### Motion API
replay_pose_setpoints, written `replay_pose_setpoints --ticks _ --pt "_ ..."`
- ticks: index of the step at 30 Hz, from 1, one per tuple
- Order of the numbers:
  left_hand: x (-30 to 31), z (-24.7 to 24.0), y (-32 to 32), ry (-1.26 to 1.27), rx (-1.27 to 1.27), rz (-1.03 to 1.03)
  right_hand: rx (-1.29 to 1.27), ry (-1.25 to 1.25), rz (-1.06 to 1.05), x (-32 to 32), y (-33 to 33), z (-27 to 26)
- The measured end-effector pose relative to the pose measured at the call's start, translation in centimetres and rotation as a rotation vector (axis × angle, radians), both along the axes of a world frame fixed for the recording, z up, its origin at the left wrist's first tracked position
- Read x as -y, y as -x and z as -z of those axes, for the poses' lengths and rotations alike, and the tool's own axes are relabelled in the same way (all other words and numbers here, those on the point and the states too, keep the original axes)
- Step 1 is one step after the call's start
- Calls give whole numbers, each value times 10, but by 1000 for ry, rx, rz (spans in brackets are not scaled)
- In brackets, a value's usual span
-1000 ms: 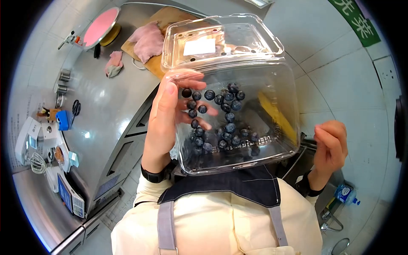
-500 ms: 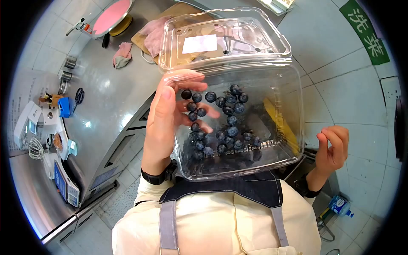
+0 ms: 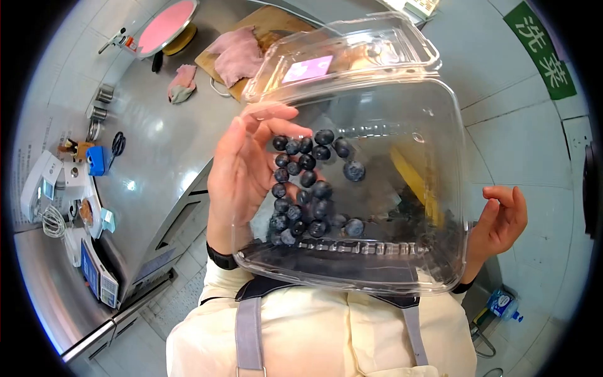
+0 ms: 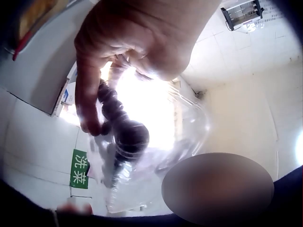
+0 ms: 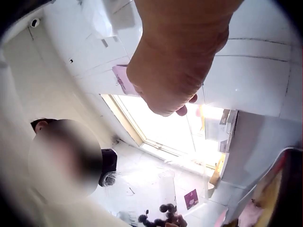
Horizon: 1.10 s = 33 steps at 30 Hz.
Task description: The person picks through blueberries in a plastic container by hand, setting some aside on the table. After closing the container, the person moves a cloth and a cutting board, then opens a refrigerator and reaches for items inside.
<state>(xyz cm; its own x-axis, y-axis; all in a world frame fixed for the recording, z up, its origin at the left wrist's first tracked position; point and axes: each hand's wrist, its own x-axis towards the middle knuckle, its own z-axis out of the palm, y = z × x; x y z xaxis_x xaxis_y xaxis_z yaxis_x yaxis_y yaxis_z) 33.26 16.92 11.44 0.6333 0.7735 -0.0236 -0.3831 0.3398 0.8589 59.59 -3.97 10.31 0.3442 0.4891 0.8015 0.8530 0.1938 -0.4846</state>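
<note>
A clear plastic clamshell box [image 3: 433,151], its hinged lid [image 3: 377,47] swung back, is held up in front of my chest by my left hand [image 3: 235,169]. The fingers show through the plastic at the box's left side. Inside, many blueberries [image 3: 307,162] gather toward the left, close by those fingers. In the left wrist view, dark blueberries [image 4: 132,137] show through the plastic beside the left hand [image 4: 123,47]. My right hand [image 3: 499,223] is raised to the right of the box, fingers loosely curled and holding nothing.
On the steel counter [image 3: 147,144] at left are a pink turntable [image 3: 166,26], a cutting board [image 3: 282,22] with a pink cloth [image 3: 239,56], scissors [image 3: 117,146] and a scale [image 3: 97,270]. A water bottle [image 3: 504,305] is low at right.
The clamshell has tilted and come nearer the head camera, its lid shifting right. The blueberries have rolled left toward my left hand. My right hand has moved slightly right.
</note>
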Motion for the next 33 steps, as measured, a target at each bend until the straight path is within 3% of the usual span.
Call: replay_pose_setpoints --ticks 11,14,17,19,33 --pt "2 -4 0 -11 29 -68 -10 -6 38 5 -6 4" --pt "-3 1 4 -58 72 67 -9 -7 58 6 -6 5" --pt "-2 2 1 -86 57 48 -4 -10 83 7 -6 5" --pt "3 -2 -5 -61 -26 -103 -7 -11 92 8 -7 4" --pt "7 -9 -3 -127 -130 -94 97 -51 46 2 -10 -5"
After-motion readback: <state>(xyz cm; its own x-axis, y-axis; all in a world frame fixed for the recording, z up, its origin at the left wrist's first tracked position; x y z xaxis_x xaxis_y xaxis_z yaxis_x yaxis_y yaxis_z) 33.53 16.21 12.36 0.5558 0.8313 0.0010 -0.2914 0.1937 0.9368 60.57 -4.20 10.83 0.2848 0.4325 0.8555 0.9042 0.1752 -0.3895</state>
